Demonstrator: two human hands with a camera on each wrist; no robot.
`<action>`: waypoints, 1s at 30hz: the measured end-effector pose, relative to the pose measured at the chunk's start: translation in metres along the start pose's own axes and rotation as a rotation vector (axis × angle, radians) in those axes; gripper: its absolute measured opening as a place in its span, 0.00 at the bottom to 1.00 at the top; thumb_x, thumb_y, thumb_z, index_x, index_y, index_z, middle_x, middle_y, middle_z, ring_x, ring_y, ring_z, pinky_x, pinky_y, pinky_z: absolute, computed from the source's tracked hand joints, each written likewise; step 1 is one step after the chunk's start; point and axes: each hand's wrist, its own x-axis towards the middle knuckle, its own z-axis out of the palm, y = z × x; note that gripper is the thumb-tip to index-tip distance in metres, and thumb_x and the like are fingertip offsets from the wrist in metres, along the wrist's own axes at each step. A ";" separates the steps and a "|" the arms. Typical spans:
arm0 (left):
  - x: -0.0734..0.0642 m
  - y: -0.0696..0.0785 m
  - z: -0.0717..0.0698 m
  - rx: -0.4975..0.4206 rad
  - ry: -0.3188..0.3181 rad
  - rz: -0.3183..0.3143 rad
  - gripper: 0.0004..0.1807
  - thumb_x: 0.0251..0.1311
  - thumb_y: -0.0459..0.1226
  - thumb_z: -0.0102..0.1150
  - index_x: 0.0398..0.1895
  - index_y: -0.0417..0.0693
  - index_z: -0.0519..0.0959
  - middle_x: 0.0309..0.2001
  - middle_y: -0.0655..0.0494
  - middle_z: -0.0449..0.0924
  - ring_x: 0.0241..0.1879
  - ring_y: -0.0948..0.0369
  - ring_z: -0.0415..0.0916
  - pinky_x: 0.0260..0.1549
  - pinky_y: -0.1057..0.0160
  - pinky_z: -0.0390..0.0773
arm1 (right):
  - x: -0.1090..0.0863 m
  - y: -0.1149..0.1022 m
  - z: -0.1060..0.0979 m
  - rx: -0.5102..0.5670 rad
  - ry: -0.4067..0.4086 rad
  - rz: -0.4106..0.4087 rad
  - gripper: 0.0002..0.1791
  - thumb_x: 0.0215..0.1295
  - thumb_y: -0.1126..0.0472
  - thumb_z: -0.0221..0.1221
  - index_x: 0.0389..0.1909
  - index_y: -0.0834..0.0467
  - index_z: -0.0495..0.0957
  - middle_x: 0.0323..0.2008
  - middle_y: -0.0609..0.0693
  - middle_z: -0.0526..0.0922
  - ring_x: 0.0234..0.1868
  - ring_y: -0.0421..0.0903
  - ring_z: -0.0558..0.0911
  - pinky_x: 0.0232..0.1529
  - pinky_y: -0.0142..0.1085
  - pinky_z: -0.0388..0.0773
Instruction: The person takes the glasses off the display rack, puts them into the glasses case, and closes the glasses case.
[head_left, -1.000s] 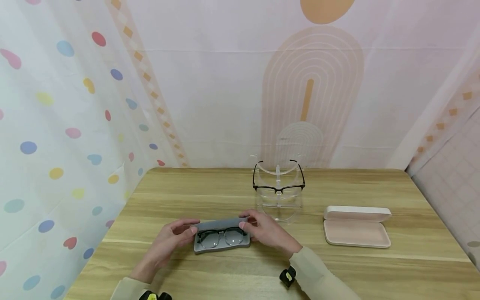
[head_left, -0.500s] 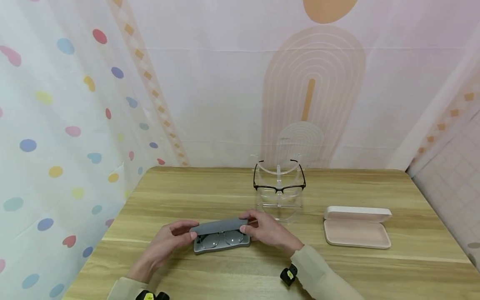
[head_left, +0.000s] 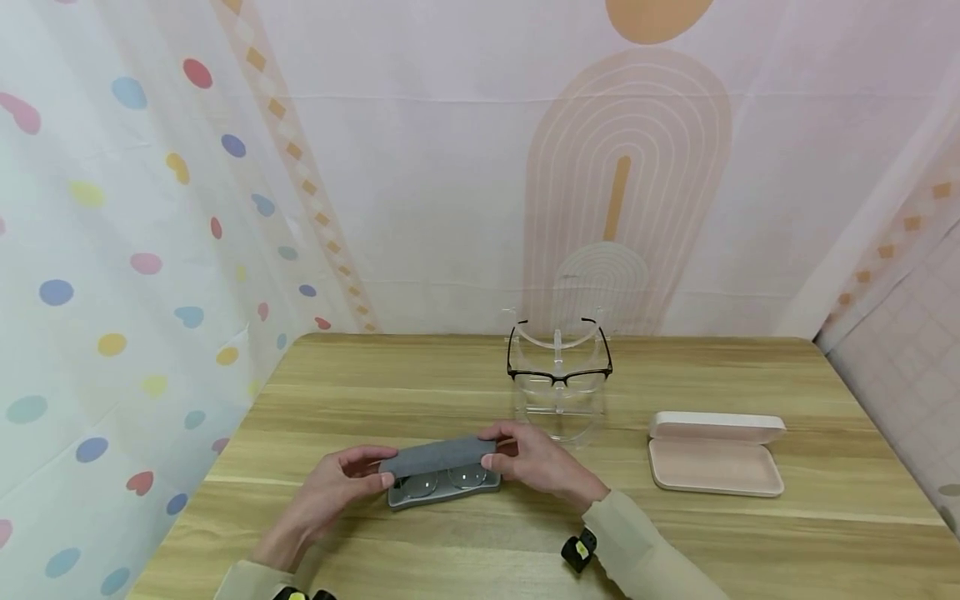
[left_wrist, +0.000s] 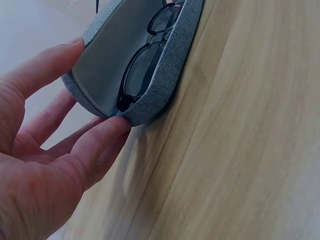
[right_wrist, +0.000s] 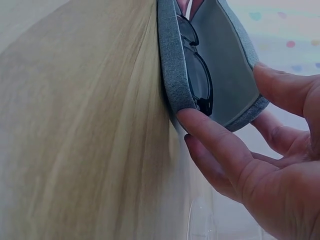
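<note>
A grey fabric-covered glasses case (head_left: 438, 456) lies on the table in front of me with its lid partly lowered. Inside it rest dark-rimmed eyeglasses (left_wrist: 136, 72), their upper part hidden by the lid in the head view. My left hand (head_left: 337, 483) holds the case's left end, thumb on the lid's edge and other fingers around the end. At the opposite end my right hand (head_left: 542, 461) grips likewise, its thumb at the lid's edge and a finger along the lower shell (right_wrist: 175, 75).
Behind the right hand a clear display stand (head_left: 558, 408) carries black-framed eyeglasses (head_left: 558, 377). To the right, a white case (head_left: 716, 467) with pink lining lies with its lid raised. A patterned curtain (head_left: 420, 208) hangs behind the wooden table (head_left: 570, 567).
The grey case's lid has swung down towards me, covering more of the eyeglasses inside. Both hands stay at the case's ends, the left thumb slightly lower.
</note>
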 end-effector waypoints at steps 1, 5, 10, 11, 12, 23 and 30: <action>0.000 0.000 0.000 -0.004 -0.002 0.002 0.29 0.62 0.33 0.71 0.63 0.27 0.75 0.58 0.42 0.81 0.54 0.61 0.79 0.51 0.65 0.81 | 0.000 0.000 0.000 -0.007 0.002 -0.004 0.19 0.71 0.65 0.64 0.59 0.67 0.78 0.53 0.59 0.81 0.54 0.52 0.81 0.48 0.35 0.83; 0.000 -0.001 0.000 -0.011 -0.011 0.010 0.29 0.61 0.32 0.71 0.63 0.26 0.75 0.60 0.39 0.79 0.55 0.62 0.78 0.52 0.66 0.80 | 0.000 0.003 0.000 -0.026 -0.001 -0.036 0.18 0.71 0.66 0.65 0.58 0.68 0.78 0.54 0.61 0.81 0.54 0.53 0.82 0.49 0.34 0.82; 0.000 -0.003 0.000 -0.016 -0.016 0.009 0.30 0.61 0.32 0.71 0.64 0.27 0.75 0.62 0.38 0.78 0.56 0.61 0.78 0.52 0.66 0.80 | 0.000 0.003 0.000 -0.042 0.005 -0.046 0.18 0.70 0.66 0.65 0.57 0.68 0.78 0.55 0.60 0.80 0.55 0.54 0.83 0.50 0.35 0.82; 0.000 -0.003 0.000 -0.016 -0.016 0.007 0.30 0.61 0.32 0.72 0.64 0.27 0.75 0.62 0.38 0.78 0.56 0.61 0.78 0.52 0.66 0.80 | 0.000 0.002 0.000 -0.041 0.006 -0.049 0.18 0.70 0.66 0.65 0.57 0.68 0.78 0.56 0.61 0.80 0.55 0.54 0.83 0.50 0.35 0.82; 0.001 -0.003 0.000 -0.017 -0.017 0.006 0.30 0.61 0.31 0.72 0.64 0.27 0.74 0.62 0.38 0.78 0.57 0.61 0.78 0.52 0.66 0.80 | 0.000 0.002 0.000 -0.041 0.006 -0.050 0.18 0.70 0.66 0.65 0.57 0.68 0.78 0.56 0.61 0.80 0.55 0.54 0.83 0.50 0.35 0.82; 0.002 -0.005 -0.001 -0.022 -0.015 0.003 0.30 0.60 0.31 0.72 0.65 0.28 0.75 0.66 0.36 0.74 0.61 0.58 0.75 0.54 0.67 0.79 | 0.001 0.004 0.002 -0.071 0.023 -0.047 0.18 0.69 0.66 0.66 0.57 0.67 0.79 0.54 0.60 0.82 0.53 0.52 0.83 0.48 0.32 0.81; 0.003 -0.007 -0.002 -0.016 -0.011 0.008 0.30 0.60 0.31 0.72 0.65 0.28 0.75 0.68 0.35 0.72 0.68 0.47 0.69 0.54 0.67 0.79 | 0.003 0.004 0.003 -0.089 0.029 -0.049 0.18 0.67 0.68 0.68 0.56 0.67 0.80 0.55 0.60 0.82 0.53 0.51 0.83 0.47 0.31 0.81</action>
